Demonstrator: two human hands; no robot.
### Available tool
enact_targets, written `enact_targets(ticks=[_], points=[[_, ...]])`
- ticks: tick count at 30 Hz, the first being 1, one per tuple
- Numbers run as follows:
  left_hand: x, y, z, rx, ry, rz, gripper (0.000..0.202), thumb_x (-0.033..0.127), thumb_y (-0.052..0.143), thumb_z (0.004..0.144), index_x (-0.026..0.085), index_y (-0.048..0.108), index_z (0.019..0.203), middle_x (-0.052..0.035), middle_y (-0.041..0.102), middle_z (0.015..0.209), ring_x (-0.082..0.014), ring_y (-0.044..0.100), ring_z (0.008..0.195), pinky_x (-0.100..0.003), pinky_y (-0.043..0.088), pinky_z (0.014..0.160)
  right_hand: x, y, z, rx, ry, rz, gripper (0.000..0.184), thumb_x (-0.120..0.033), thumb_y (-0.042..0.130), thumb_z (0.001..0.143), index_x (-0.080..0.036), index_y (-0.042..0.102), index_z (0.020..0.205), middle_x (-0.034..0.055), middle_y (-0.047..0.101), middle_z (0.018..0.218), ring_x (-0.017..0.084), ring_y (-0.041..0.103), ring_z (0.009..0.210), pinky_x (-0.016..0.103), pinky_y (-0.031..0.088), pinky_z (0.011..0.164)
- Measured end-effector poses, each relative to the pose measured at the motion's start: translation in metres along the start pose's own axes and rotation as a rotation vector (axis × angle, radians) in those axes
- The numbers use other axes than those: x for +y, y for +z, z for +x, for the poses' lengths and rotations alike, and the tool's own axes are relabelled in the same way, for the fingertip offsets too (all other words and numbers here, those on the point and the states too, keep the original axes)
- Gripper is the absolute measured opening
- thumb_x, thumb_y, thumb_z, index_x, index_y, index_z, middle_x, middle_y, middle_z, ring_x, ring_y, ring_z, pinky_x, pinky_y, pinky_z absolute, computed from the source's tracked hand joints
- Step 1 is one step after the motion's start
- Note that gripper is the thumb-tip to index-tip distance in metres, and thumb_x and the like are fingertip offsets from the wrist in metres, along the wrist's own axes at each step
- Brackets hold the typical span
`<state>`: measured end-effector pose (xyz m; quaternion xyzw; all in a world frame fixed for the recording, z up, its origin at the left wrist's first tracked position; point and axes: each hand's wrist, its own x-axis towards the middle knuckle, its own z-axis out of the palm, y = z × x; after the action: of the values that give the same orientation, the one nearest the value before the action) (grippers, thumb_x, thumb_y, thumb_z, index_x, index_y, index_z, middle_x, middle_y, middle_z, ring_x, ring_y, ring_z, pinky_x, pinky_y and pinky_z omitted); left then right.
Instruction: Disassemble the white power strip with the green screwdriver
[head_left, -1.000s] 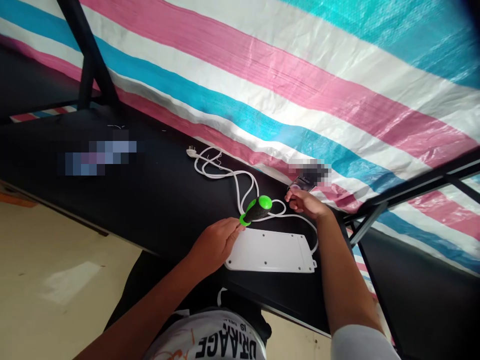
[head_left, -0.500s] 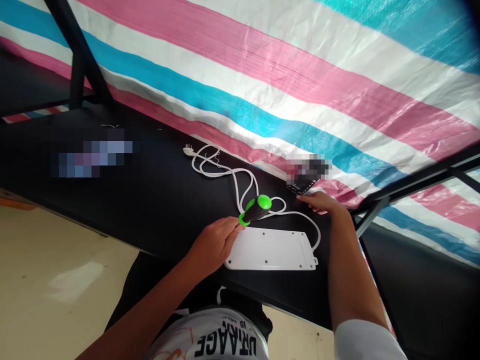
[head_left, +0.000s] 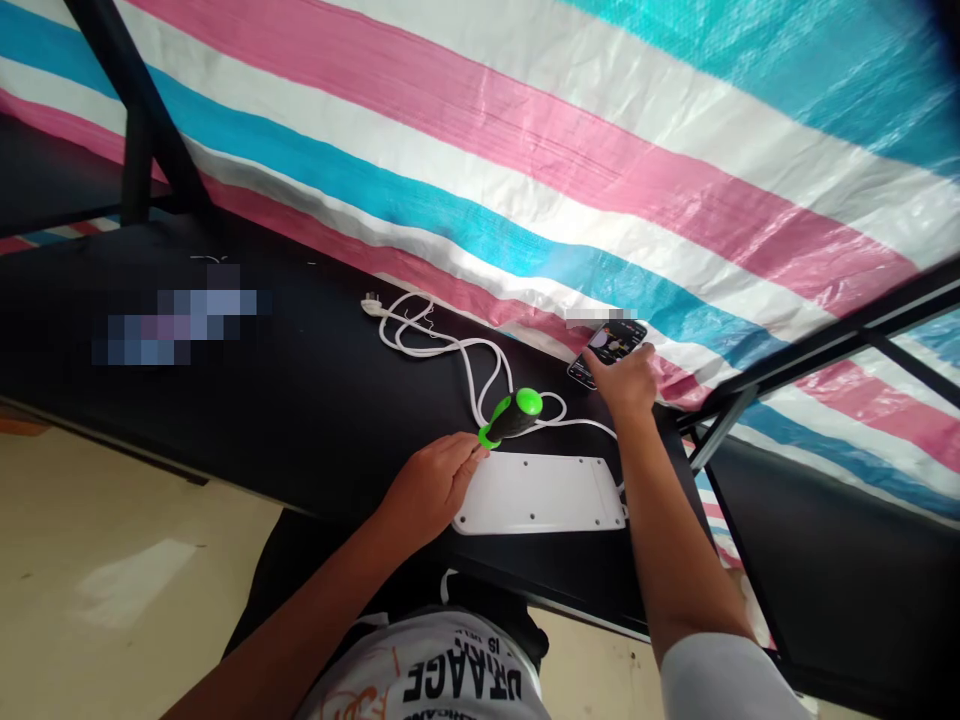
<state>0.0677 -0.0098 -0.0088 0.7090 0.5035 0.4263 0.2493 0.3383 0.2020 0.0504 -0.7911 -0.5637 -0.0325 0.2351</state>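
Observation:
My left hand [head_left: 429, 490] is closed round the metal shaft of a screwdriver [head_left: 512, 415] with a green and black handle, at the upper left corner of a white power strip [head_left: 538, 495]. The handle points up and to the right; the screwdriver's tip is hidden. The power strip lies with its underside up, showing several screw heads. My right hand [head_left: 628, 383] grips a smartphone [head_left: 611, 345] by its two long sides, thumb on the left and fingers on the right. The phone's screen is lit.
The strip's white cord [head_left: 469, 345] lies in loops behind it, ending in a plug [head_left: 371, 304]. A blurred-out patch [head_left: 176, 318] covers something on the black table [head_left: 300, 420] at left. Striped plastic sheeting [head_left: 480, 130] hangs behind. Black metal frame bars [head_left: 817, 340] slope at right.
My right hand has moved left and forward from the phone's near corner, and its thumb and fingers now hold the phone's sides. My left hand stays on the screwdriver.

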Motion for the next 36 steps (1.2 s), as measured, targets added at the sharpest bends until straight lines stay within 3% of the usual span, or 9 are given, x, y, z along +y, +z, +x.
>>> enact_targets(ticks=[7, 16, 22, 24, 25, 27, 30, 33, 36], points=[[-0.004, 0.003, 0.000, 0.001, 0.024, 0.001, 0.035, 0.031, 0.039, 0.111, 0.019, 0.071, 0.105, -0.0095, 0.075, 0.103, -0.0237, 0.071, 0.101, -0.037, 0.054, 0.092, -0.012, 0.033, 0.004, 0.023, 0.070, 0.087, 0.127, -0.067, 0.074, 0.080, 0.003, 0.008, 0.163, 0.0388, 0.036, 0.159, 0.046, 0.055, 0.139, 0.048, 0.048, 0.114], [-0.004, 0.003, 0.000, 0.020, 0.058, 0.028, 0.035, 0.032, 0.038, 0.112, 0.021, 0.067, 0.097, -0.0072, 0.075, 0.097, -0.0218, 0.070, 0.092, -0.035, 0.054, 0.084, -0.012, 0.043, 0.001, 0.063, 0.104, 0.167, 0.106, -0.055, 0.070, 0.084, -0.006, 0.013, 0.160, 0.0325, 0.042, 0.155, 0.039, 0.051, 0.143, 0.046, 0.047, 0.115], [-0.005, 0.003, 0.000, 0.004, 0.046, -0.001, 0.036, 0.032, 0.037, 0.112, 0.018, 0.069, 0.102, -0.0096, 0.076, 0.103, -0.0242, 0.071, 0.095, -0.038, 0.054, 0.085, -0.013, 0.020, -0.008, 0.054, 0.076, 0.224, 0.123, -0.065, 0.077, 0.077, 0.000, 0.013, 0.160, 0.0384, 0.036, 0.157, 0.044, 0.046, 0.147, 0.050, 0.041, 0.120], [-0.005, 0.003, 0.000, -0.008, 0.036, -0.007, 0.036, 0.032, 0.037, 0.112, 0.018, 0.069, 0.104, -0.0095, 0.076, 0.102, -0.0244, 0.071, 0.096, -0.038, 0.054, 0.087, -0.017, -0.001, -0.022, 0.091, 0.023, 0.274, 0.109, -0.063, 0.070, 0.085, -0.005, 0.017, 0.160, 0.0344, 0.033, 0.161, 0.041, 0.045, 0.148, 0.050, 0.038, 0.122], [-0.006, 0.002, 0.000, -0.015, 0.030, -0.007, 0.036, 0.032, 0.037, 0.112, 0.018, 0.070, 0.104, -0.0094, 0.076, 0.102, -0.0244, 0.070, 0.096, -0.038, 0.054, 0.087, -0.021, -0.014, -0.032, 0.102, -0.036, 0.338, 0.090, -0.061, 0.060, 0.093, -0.011, 0.023, 0.158, 0.0280, 0.040, 0.158, 0.033, 0.054, 0.141, 0.045, 0.043, 0.119], [-0.005, 0.001, -0.001, -0.027, 0.020, -0.007, 0.035, 0.032, 0.038, 0.111, 0.019, 0.070, 0.104, -0.0089, 0.075, 0.101, -0.0243, 0.070, 0.097, -0.038, 0.053, 0.088, -0.034, -0.043, -0.060, -0.050, -0.298, 0.815, 0.059, -0.060, 0.047, 0.101, -0.019, 0.042, 0.143, 0.0198, 0.058, 0.139, 0.028, 0.065, 0.123, 0.045, 0.051, 0.109], [-0.003, -0.001, 0.000, -0.027, 0.019, -0.005, 0.032, 0.030, 0.040, 0.110, 0.020, 0.069, 0.102, -0.0076, 0.074, 0.100, -0.0232, 0.070, 0.098, -0.036, 0.053, 0.088, -0.059, -0.080, -0.115, -0.582, -0.717, 1.284, 0.057, -0.067, 0.063, 0.093, -0.030, 0.048, 0.134, 0.0113, 0.063, 0.130, 0.028, 0.065, 0.122, 0.049, 0.050, 0.111], [-0.001, -0.003, 0.001, 0.003, 0.020, 0.001, 0.030, 0.027, 0.042, 0.110, 0.020, 0.067, 0.095, -0.0063, 0.073, 0.096, -0.0211, 0.069, 0.092, -0.033, 0.052, 0.082, -0.085, -0.092, -0.159, -0.925, -0.752, 1.380, 0.038, -0.060, 0.053, 0.103, -0.027, 0.053, 0.123, 0.0108, 0.066, 0.122, 0.025, 0.065, 0.113, 0.046, 0.053, 0.103], [-0.001, -0.003, 0.003, 0.039, 0.021, -0.005, 0.031, 0.025, 0.044, 0.109, 0.020, 0.063, 0.084, -0.0044, 0.071, 0.087, -0.0182, 0.067, 0.083, -0.030, 0.050, 0.077, -0.104, -0.080, -0.175, -0.971, -0.602, 1.663, 0.027, -0.051, 0.057, 0.104, -0.027, 0.045, 0.100, 0.0005, 0.063, 0.089, 0.016, 0.061, 0.079, 0.035, 0.053, 0.076]])
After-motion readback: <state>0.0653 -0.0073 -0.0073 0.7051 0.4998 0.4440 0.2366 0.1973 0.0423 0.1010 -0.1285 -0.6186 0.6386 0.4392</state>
